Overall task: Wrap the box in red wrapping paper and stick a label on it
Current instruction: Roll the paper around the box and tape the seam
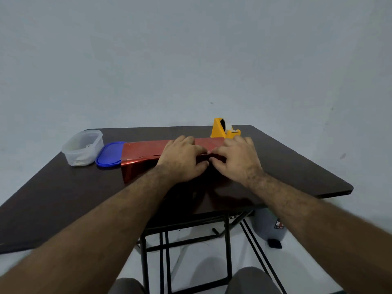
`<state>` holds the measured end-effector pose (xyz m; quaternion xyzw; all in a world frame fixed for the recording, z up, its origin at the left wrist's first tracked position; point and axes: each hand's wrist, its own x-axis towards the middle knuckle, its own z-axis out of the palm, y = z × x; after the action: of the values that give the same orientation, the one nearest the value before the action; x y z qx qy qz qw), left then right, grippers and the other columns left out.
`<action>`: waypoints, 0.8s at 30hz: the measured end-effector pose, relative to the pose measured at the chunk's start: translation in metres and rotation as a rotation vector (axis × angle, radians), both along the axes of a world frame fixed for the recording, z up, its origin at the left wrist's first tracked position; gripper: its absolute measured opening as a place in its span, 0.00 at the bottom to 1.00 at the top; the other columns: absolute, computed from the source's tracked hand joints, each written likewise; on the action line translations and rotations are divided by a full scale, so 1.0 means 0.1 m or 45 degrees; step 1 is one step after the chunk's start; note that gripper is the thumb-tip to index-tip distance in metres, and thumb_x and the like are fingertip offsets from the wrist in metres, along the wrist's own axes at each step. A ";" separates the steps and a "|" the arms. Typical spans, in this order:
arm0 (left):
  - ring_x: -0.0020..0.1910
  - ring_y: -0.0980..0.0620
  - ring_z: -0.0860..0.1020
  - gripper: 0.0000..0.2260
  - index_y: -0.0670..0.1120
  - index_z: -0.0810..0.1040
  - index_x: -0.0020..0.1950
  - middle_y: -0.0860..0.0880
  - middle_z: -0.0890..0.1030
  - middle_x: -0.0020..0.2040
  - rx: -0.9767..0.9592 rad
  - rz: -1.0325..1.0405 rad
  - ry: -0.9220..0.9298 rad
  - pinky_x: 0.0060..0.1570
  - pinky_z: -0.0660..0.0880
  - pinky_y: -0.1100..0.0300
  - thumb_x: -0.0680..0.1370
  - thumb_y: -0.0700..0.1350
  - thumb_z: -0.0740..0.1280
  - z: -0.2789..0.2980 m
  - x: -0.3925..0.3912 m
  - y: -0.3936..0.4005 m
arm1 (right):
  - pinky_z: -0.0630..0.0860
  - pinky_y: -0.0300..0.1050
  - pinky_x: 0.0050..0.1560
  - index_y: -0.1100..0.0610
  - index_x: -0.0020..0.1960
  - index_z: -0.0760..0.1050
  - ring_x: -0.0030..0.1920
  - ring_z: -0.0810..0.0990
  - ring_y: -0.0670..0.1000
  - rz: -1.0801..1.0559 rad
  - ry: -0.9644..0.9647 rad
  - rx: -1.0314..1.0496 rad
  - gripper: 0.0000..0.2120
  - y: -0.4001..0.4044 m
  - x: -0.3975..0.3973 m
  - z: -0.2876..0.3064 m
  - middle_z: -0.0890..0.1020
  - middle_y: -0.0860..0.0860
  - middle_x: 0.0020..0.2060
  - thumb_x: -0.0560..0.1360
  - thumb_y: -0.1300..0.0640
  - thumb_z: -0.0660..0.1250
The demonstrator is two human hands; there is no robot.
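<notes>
On the dark brown table [63, 204] lies a long box wrapped in shiny red wrapping paper [142, 154], near the far side and a little left of the middle. The paper covers the top and the front face that can be seen; along the top front edge a paper seam runs with a thin dark line. The left end of the paper stands open like a sleeve.

Both hands work at the right part of this parcel. The left hand [182, 159] lies over the top, palm down, with the fingers bent over the paper and the thumb at the front edge. The right hand [237, 158] is just beside it, the fingers also curled, and the fingertips of the two hands meet at the paper fold between them. It seems that both hands pinch or press the fold there, but the fingertips hide the exact contact, so I cannot tell if a piece of tape is under them.

Behind the hands, touching or almost touching the back edge of the paper, stands a yellow tape dispenser [222, 129]. At the left, a clear plastic container [83, 147] stands open, and its blue lid [110, 154] lies flat between the container and the left end of the parcel.
</notes>
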<state>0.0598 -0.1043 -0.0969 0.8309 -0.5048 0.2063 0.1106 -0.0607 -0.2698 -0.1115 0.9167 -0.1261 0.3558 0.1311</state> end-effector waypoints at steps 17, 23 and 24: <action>0.63 0.49 0.68 0.33 0.58 0.81 0.65 0.52 0.71 0.58 0.159 0.061 -0.243 0.64 0.63 0.40 0.71 0.75 0.57 0.16 -0.03 -0.14 | 0.67 0.54 0.56 0.44 0.47 0.88 0.51 0.76 0.52 0.051 -0.031 0.271 0.14 -0.02 0.06 0.01 0.76 0.41 0.39 0.70 0.35 0.75; 0.68 0.48 0.67 0.32 0.61 0.78 0.68 0.53 0.71 0.66 0.097 0.014 -0.244 0.66 0.62 0.40 0.70 0.76 0.60 0.03 -0.01 -0.05 | 0.65 0.53 0.57 0.43 0.49 0.88 0.51 0.75 0.50 0.056 -0.018 0.260 0.17 -0.02 0.04 0.01 0.77 0.42 0.39 0.71 0.32 0.72; 0.68 0.48 0.66 0.33 0.61 0.78 0.68 0.53 0.71 0.67 0.109 0.024 -0.268 0.66 0.62 0.40 0.70 0.77 0.60 0.03 0.00 -0.02 | 0.65 0.53 0.57 0.42 0.50 0.87 0.52 0.75 0.50 0.050 -0.014 0.258 0.18 -0.02 0.05 0.01 0.78 0.42 0.40 0.71 0.32 0.71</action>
<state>0.0598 -0.1068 -0.0942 0.8134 -0.5141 0.2715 0.0194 -0.0561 -0.2714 -0.1104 0.9256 -0.1439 0.3487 0.0301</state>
